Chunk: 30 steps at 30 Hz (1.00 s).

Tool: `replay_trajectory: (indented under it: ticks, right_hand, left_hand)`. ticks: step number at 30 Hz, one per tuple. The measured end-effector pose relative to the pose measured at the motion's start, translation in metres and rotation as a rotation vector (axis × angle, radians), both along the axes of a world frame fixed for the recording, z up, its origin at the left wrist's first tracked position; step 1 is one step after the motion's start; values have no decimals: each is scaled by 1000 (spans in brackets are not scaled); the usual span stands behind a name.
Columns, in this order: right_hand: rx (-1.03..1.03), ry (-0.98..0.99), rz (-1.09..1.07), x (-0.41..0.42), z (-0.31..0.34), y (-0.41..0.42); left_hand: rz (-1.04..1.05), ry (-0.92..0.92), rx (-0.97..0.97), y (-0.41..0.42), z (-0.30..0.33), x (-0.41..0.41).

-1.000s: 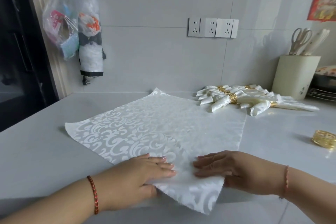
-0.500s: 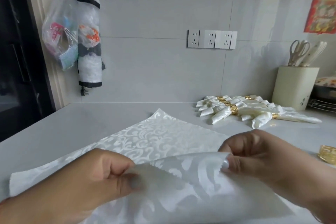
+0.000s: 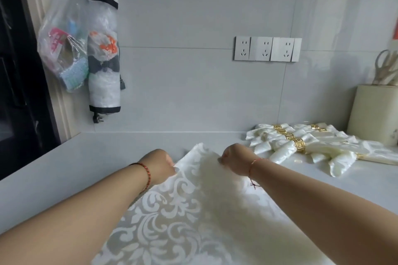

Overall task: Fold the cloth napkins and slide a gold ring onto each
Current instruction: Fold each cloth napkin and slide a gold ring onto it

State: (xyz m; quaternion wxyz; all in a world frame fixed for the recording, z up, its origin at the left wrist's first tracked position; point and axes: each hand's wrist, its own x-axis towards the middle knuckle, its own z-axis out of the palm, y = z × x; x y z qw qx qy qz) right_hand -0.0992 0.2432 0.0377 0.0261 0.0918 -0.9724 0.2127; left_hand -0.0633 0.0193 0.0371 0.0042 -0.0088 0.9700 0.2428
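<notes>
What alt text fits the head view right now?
Both hands, left and right, pinch the far edge of a white patterned napkin over a grey counter. Finished napkins in gold rings lie at the right.

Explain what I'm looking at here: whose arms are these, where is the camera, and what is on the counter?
No machine: a person wears a wide-angle camera on the head, looking forward and down, so the arms are their own. The left hand and right hand each pinch the white patterned damask cloth napkin at its far end, carrying it across the pale grey counter. At the right lies a pile of finished rolled white napkins wearing gold rings. Behind it stands a cream utensil holder with scissors.
</notes>
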Motion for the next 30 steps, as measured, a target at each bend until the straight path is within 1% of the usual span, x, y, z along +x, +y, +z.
replay_trajectory:
  ticks: [2,3,7,13,17,21,25,27,30]
  right_hand:
    - [156,-17,-11,-25,-11,-9]
    - [187,-31,-20,-31,-14,-10]
    - [211,-23,-49,-60,-27,-11]
    - [239,4,-64,-84,-34,-13]
    - [258,28,-76,-88,-37,-16]
    - [248,42,-86,-90,-39,-16]
    - [193,50,-94,-90,-44,-16]
    - [164,42,-87,-91,-47,-18]
    - [90,45,-85,-94,-54,-17]
  left_hand:
    - [42,-25,-63,0,-9,-30]
    - [62,-42,-76,1,-13,-38]
    - [148,-65,-60,-3,-29,-69]
    - [164,-73,-105,-4,-39,-89]
    - [186,-39,-133,-2,-40,-93]
    - [181,-32,-207,2,-37,-97]
    - [139,-42,-283,15,-30,-100]
    - [130,-61,-253,22,-32,-104]
    - [134,-70,-107,23,-39,-108]
